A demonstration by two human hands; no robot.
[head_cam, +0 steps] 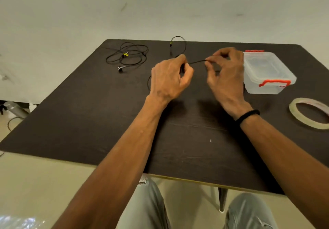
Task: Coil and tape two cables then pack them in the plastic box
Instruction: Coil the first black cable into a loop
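Hands (pixel 170 79) (pixel 225 73) pinch thin black cable (pixel 196 61) taut

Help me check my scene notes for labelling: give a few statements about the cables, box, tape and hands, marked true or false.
1. Both hands, left and right, pinch one thin black cable. True.
2. The clear plastic box with red latches stands open. False: its lid is on.
3. The second black cable lies loose at the far left of the dark table. True.
4. The clear tape roll sits inside the box. False: it lies on the table, nearer than the box.
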